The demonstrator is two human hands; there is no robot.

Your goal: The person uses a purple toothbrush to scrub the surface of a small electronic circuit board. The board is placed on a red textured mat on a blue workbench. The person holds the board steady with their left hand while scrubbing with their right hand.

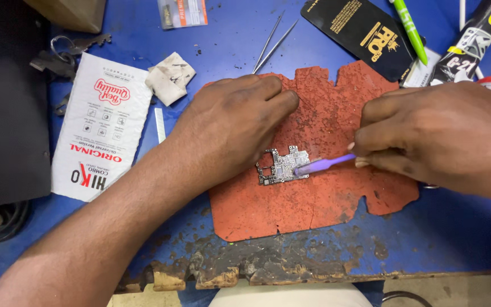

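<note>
In the head view, a small bare circuit board (283, 166) lay a little below the middle of the frame, on a worn red-brown mat (319, 204) that covered the centre of a blue table (444, 239). The left hand (228, 125) came in from the lower left and rested palm down on the mat, touching the left edge of the board; its fingers were curled close together, and I could not tell if they pinched the board or only pressed on it. The right hand (450, 136), at the right side of the frame, had its fingers narrow and closed around a thin purple brush (322, 165), whose tip lay on the right part of the board. The board looked light, thin and stiff, and I judged it fragile — its tiny parts stood uncovered, so the bare edges seemed the safer place to hold it. At the upper middle, metal tweezers (274, 40) lay on the table, apart from both hands. At the upper left lay a white flat packet (100, 131) and beside it a crumpled wipe (169, 77); at the upper right a black card (359, 31), a green pen (410, 28) and a glue tube (473, 40). The packet was shut, so its content was hidden — no open container showed in the frame.
</note>
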